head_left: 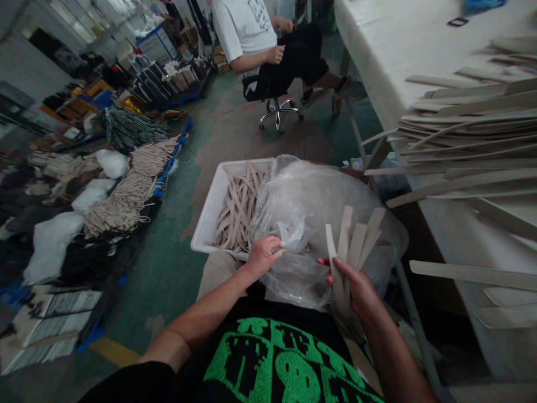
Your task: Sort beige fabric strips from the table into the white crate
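My right hand [356, 285] is wrapped round a bundle of flat beige straps [344, 240], whose ends fan out upward above the fingers. In front of my lap, my left hand [264, 256] is closed in a pinch. What lies between its fingertips is too small to make out. Just beyond those fingertips, white scraps [292, 234] rest on a large clear plastic bag [319, 190]. Left of the bag stands a white plastic bin [204, 215] holding many loose beige straps [239, 207], partly covered by the bag.
On my right, a pale-topped table [377, 39] carries a heap of beige strips [465, 131], several jutting past its edge. A person [247, 39] sits ahead on a wheeled chair [277, 112]. Strap bundles [121, 201] and white bags lie on pallets at the left.
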A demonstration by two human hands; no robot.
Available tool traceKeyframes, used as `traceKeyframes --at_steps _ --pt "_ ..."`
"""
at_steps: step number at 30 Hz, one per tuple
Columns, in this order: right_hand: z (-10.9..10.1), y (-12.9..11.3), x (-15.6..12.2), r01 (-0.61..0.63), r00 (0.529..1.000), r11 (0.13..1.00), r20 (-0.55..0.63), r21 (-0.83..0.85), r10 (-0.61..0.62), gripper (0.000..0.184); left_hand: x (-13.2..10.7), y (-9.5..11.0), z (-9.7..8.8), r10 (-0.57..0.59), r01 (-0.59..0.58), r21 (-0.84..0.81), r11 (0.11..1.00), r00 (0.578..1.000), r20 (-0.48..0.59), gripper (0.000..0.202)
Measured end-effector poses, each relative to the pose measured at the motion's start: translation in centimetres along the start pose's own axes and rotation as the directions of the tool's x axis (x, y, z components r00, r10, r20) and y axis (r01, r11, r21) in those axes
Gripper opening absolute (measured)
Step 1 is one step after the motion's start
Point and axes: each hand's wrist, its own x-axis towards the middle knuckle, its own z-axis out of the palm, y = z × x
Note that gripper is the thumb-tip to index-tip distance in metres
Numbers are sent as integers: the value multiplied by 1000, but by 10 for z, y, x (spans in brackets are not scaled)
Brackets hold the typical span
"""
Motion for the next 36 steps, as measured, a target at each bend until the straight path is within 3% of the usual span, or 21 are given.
traceKeyframes --at_steps 6,11,15,19,23,27,33,36 --pt "17 -8 -7 117 993 990 -20 -77 -119 59 4 20 23 -7 9 -32 999 999 45 30" --pt "17 -10 -12 156 988 979 43 -129 -151 60 16 27 23 58 -55 -89 995 997 40 43" --pt "20 -6 -2 82 996 984 -17 -160 -86 54 21 26 20 98 -92 -230 969 995 14 44" --pt "23 -2 8 -39 993 991 -117 -130 24 48 14 26 10 177 -195 -385 902 981 -81 37" --pt "19 -3 0 -95 995 995 -28 12 95 44 -4 29 -4 181 -226 -382 896 972 -149 33" --pt "12 -1 -8 -97 985 994 150 51 89 41 -17 32 -16 216 -225 -312 923 974 -63 33" --pt "20 4 -11 -57 969 995 235 -78 74 28 -25 39 -31 362 -329 -262 907 928 88 37" --pt "30 1 -14 -60 958 998 281 -14 61 29 -30 45 -37 276 -197 -368 909 945 174 31"
